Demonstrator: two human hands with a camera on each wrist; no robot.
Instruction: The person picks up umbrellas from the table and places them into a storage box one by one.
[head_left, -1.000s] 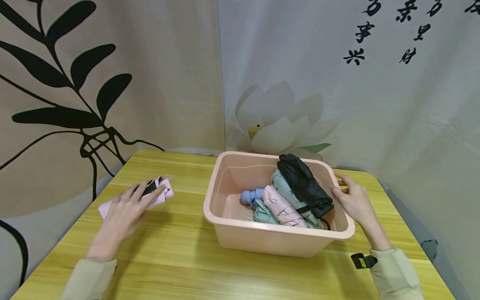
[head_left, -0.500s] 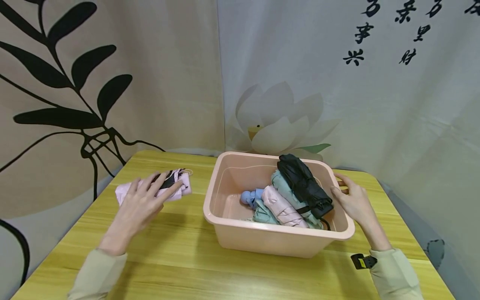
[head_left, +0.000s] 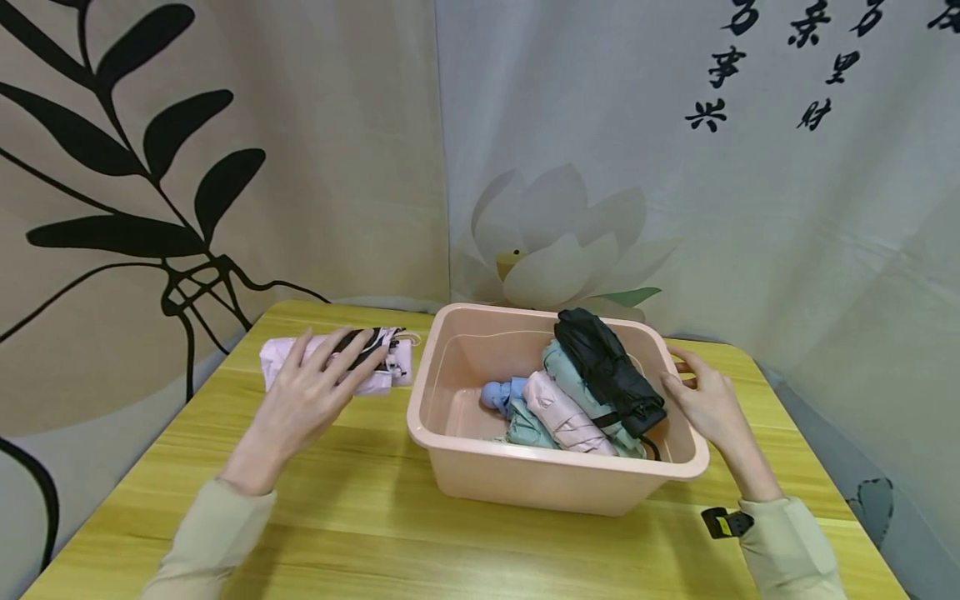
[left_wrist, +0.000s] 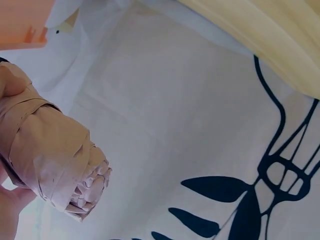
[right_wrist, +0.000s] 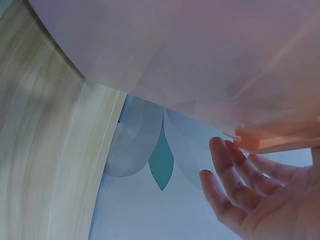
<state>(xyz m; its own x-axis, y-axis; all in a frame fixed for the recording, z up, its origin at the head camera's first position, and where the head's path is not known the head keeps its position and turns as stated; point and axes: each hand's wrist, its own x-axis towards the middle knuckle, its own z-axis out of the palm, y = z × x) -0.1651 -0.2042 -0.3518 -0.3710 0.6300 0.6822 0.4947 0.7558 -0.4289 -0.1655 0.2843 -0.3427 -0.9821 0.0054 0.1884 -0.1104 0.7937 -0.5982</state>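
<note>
In the head view my left hand (head_left: 311, 400) holds a folded lilac umbrella (head_left: 401, 360) with a black strap over the left part of the table. The left wrist view shows the umbrella's wrapped canopy (left_wrist: 55, 150) with fingers and thumb around it. A pink plastic basin (head_left: 517, 487) stands to its right. My right hand (head_left: 708, 400) pinches the basin's right rim, the thumb over the edge and the fingers outside below it. Inside lie several folded umbrellas: a black one (head_left: 607, 371), a pale pink one (head_left: 562, 412), a teal one (head_left: 566, 371) and a blue one (head_left: 495, 396).
The wooden table (head_left: 337, 517) runs back to a printed curtain (head_left: 360, 150) with a plant, a lotus and black characters. Bare tabletop lies in front of the basin. A black band with a yellow mark (head_left: 727, 522) sits at the right cuff.
My left hand has moved right and slightly away from me with the lilac umbrella, bringing it near the basin's left side. The right hand and the basin have stayed in place.
</note>
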